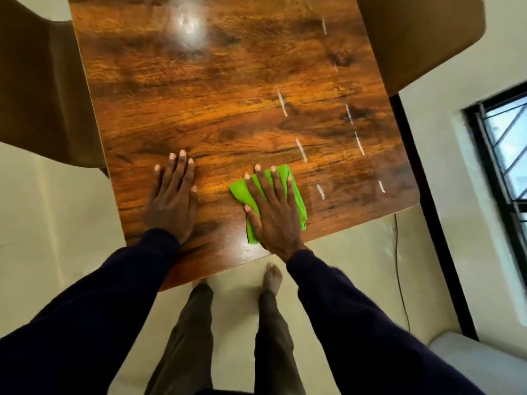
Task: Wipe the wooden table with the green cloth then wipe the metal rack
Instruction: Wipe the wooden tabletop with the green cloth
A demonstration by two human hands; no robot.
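Pressing down flat with fingers spread, the right hand (273, 212) covers the green cloth (296, 198) against the wooden table (228, 95), near the table's near edge and toward its right corner. The cloth is folded into a rough pad; its bright edges show around the palm on the left, beyond the fingertips, and down the right side, while one corner pokes out just below the thumb. The hand is open, not gripping, its palm lying on the fabric. The left hand (174, 201) rests beside it, well apart to the left, also open and flat with fingers together, palm on the bare wood close to the near edge. Both arms wear dark sleeves (356, 323) that reach to the wrists. The glossy tabletop shows strong brown and orange grain, a bright glare patch (189, 24) near its far side, and several short pale streaks (301, 149) scattered across the right half, the nearest of them just right of the cloth. Tan chair backs stand at the far left (34, 86) and far right (422, 32) of the table. Below the table edge the person's trouser legs (185, 337) and a bare foot (272, 277) stand on a pale floor. A dark upright bar (422, 195) runs along the table's right side, and a window with a metal grille (504, 155) lies at the right.
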